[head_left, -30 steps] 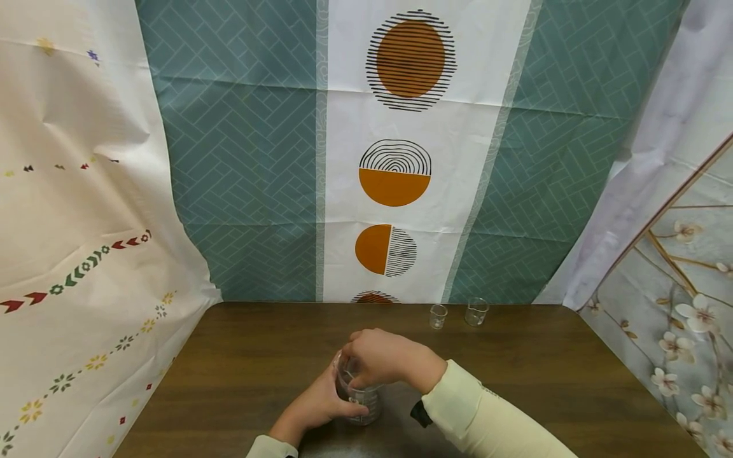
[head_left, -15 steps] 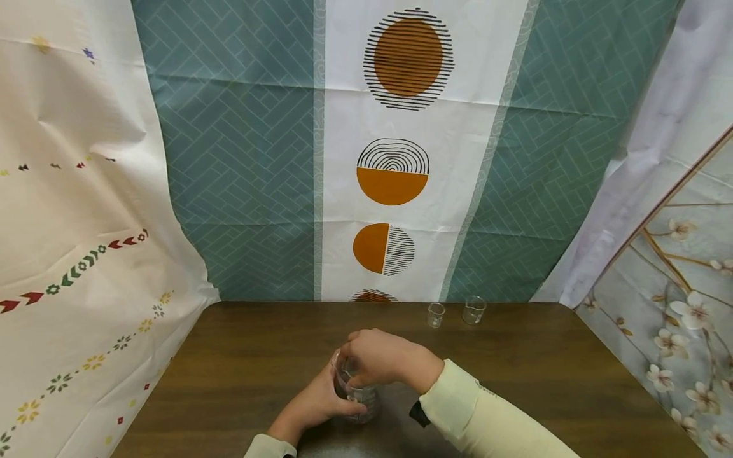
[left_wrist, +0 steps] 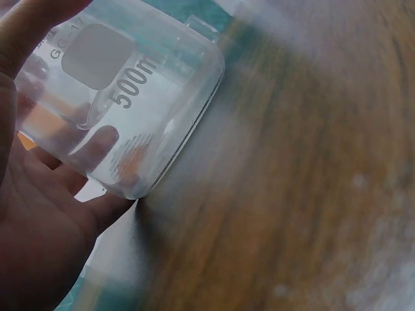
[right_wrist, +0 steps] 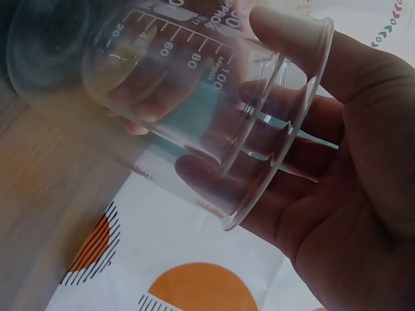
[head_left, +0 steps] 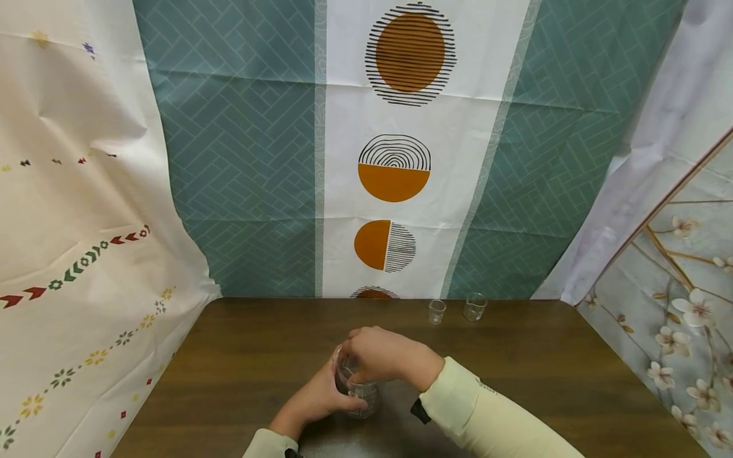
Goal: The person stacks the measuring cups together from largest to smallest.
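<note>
Fingers (right_wrist: 327, 118) of the right hand (head_left: 389, 356) are curling round the small beaker (right_wrist: 188, 78), inside the large beaker (left_wrist: 139, 97).
Both mouths are pointing up toward the right hand, and the two long axes are running nearly in line, the 20 mark sitting toward the bottom and the 100 toward the rim. Thumb and fingers of the left hand (head_left: 321, 397) are clasping the large beaker's side; its base is facing the brown surface (head_left: 258, 343), though I cannot tell whether they are touching. Two little glasses (head_left: 437, 312) are standing upright near the far edge.
</note>
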Demonstrator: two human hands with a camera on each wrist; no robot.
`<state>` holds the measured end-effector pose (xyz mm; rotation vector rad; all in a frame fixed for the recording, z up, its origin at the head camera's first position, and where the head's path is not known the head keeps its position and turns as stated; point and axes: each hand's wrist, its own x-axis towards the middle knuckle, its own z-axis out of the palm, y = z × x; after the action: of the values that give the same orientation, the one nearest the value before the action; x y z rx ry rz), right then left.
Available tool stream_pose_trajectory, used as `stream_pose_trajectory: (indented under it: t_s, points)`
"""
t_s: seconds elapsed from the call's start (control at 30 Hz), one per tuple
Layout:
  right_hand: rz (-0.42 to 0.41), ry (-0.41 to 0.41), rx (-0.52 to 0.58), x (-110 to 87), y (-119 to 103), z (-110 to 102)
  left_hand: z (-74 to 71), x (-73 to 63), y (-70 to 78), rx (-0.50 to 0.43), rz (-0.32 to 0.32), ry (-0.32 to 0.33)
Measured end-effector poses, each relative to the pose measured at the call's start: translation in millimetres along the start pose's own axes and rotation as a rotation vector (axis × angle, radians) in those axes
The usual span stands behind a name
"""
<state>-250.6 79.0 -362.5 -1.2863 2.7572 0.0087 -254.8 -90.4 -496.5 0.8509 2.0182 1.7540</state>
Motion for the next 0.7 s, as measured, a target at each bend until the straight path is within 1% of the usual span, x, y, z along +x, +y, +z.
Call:
stream_pose_trajectory:
  t_s: [0.1, 0.27, 0.43, 0.7]
  points:
    - [0.001, -0.003, -0.005, 0.1, 0.3, 1.1, 0.6, 0.1, -0.2, -0.011, 0.005, -0.008]
    - [0.012, -0.021, -0.004, 0.8, -0.7, 0.7, 0.3, 0.0, -0.1, 0.020, 0.001, 0.010]
    - [0.009, -0.019, -0.006, 1.1, -1.2, 0.7, -0.4, -0.2, -1.1, 0.032, -0.003, 0.016]
    - [0.004, -0.009, 0.007, 0.2, -1.5, 2.6, -0.6, -0.8, 0.0, 0.017, -0.001, 0.000]
